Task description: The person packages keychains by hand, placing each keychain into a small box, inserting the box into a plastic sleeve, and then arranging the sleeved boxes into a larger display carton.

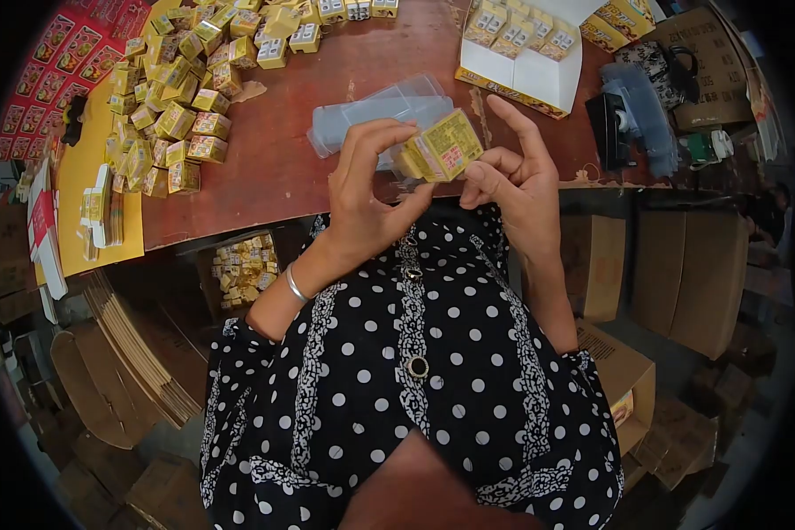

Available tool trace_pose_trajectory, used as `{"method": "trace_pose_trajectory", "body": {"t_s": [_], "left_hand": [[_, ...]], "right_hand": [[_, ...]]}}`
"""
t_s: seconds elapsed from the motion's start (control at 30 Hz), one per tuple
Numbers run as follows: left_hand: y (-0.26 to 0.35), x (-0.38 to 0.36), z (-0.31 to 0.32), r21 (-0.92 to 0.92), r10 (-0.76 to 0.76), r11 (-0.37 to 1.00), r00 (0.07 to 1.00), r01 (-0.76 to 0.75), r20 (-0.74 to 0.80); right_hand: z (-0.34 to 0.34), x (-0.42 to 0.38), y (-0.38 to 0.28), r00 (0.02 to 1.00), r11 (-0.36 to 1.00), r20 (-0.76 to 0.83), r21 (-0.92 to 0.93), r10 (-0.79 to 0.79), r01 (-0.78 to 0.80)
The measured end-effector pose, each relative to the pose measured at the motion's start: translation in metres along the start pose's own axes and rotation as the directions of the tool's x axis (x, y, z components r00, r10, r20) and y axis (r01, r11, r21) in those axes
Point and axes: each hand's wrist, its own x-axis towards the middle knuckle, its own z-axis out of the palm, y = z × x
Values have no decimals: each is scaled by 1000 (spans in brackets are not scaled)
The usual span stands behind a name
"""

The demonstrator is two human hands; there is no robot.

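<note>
A small yellow printed box (450,146) is held up over the table's front edge. My left hand (367,172) grips its left end between thumb and fingers, with clear plastic showing at that end. At the box's lower right corner is my right hand (521,172), its thumb and curled fingers closed there and the index finger raised. The exact contact of those fingertips is partly hidden. Clear plastic pieces (353,124) lie on the table (274,181) just behind my left hand.
A pile of small yellow boxes (172,110) covers the table's left side. An open display carton (512,84) with boxes inside stands at the back right. A black tape dispenser (611,128) sits at right. Cardboard cartons (685,274) stand below the table.
</note>
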Motion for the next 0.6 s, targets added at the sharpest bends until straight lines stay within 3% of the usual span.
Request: {"method": "trace_pose_trajectory", "body": {"t_s": [0.03,0.07,0.1,0.13,0.17,0.2,0.23,0.3,0.37,0.53,0.57,0.6], "left_hand": [[0,-2,0,-16,-39,999,999,39,-6],[-1,-3,0,-15,-40,999,999,39,-6],[0,-5,0,-65,-149,986,988,150,31],[1,-6,0,-111,-253,959,965,260,72],[3,-7,1,-109,-254,959,965,260,70],[7,-8,3,-284,-399,859,905,426,151],[9,-8,3,-430,-512,699,820,571,258],[12,-5,2,-451,-534,658,795,604,287],[13,-5,1,-469,-554,616,772,632,313],[6,-10,3,-438,-510,703,826,561,240],[5,-10,2,-438,-509,704,827,559,238],[3,-8,0,-290,-377,864,911,411,166]], "right_hand": [[1,1,1,1000,1000,1,0,0,0],[2,2,4,996,987,-65,-156,-58,47],[2,2,6,985,947,-119,-312,-124,81],[1,4,12,986,947,-116,-312,-123,81],[-1,6,21,915,842,-103,-443,-390,309],[-2,9,25,778,664,-52,-559,-626,497],[-2,11,24,777,663,-51,-558,-627,498],[-3,13,21,617,395,169,-632,-769,666],[-10,19,21,620,361,248,-632,-744,686],[-26,30,20,642,303,452,-617,-619,727],[-22,29,16,766,508,404,-580,-500,637],[-21,28,13,860,683,368,-526,-353,506]]}}
